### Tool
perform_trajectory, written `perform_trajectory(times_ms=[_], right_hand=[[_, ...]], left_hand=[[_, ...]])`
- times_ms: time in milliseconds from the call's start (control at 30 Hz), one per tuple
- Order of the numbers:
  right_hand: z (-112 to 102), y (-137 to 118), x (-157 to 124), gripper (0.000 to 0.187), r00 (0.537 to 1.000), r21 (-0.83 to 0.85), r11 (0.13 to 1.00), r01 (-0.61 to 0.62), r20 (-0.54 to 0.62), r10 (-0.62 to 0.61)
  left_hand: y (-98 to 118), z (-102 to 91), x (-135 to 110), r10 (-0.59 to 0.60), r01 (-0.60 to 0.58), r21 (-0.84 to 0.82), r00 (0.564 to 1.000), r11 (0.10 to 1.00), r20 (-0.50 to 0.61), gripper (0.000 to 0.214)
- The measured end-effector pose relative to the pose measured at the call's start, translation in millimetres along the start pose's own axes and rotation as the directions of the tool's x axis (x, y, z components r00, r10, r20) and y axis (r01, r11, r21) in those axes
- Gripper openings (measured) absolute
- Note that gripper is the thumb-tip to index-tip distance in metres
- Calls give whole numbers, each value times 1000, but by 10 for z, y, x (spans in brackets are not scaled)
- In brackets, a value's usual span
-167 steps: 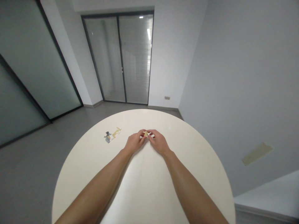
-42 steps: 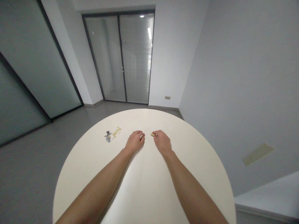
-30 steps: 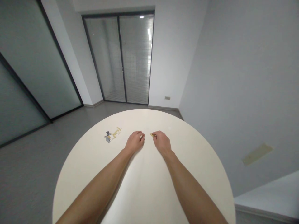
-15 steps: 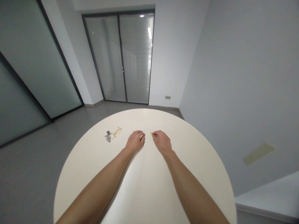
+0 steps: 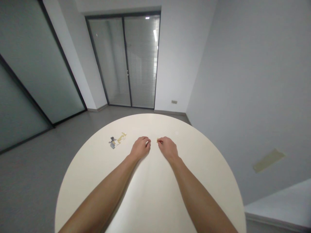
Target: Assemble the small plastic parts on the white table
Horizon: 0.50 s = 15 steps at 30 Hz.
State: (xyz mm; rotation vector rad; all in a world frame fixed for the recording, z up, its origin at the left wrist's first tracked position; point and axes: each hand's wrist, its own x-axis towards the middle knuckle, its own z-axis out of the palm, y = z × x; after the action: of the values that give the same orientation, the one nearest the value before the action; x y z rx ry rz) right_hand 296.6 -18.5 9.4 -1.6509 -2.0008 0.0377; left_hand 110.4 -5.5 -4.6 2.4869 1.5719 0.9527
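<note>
The left hand (image 5: 140,147) and right hand (image 5: 168,148) rest on the surface (image 5: 194,161), apart, with a narrow gap between them. The right hand's fingertips (image 5: 160,140) are drawn together, pinching a small pale yellow piece (image 5: 158,140) at the inner side of that hand. The piece is too small for its long axis or any marking to be made out. The left hand's fingers curl downward, and a pale speck shows at their tips, but whether they hold anything cannot be told. Farther left of the left hand lies a loose cluster of small grey and pale yellow pieces (image 5: 116,140), with a yellowish strip (image 5: 121,137) slanting up and away toward the right. The surface is round and cream-coloured. Beyond it are a grey floor (image 5: 36,174), frosted glass panels (image 5: 31,71) to the left, a glass double door with blinds (image 5: 123,61) straight ahead, and a pale wall (image 5: 243,81) to the right.
</note>
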Motion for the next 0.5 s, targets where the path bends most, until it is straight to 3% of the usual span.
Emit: perform_trajectory(times_ms=[500], right_hand=[[3, 53, -24, 43, 992, -149, 981, -124, -34, 120]], left_hand=[[-12, 13, 6, 1, -1, -9, 1000, 1000, 0, 23]])
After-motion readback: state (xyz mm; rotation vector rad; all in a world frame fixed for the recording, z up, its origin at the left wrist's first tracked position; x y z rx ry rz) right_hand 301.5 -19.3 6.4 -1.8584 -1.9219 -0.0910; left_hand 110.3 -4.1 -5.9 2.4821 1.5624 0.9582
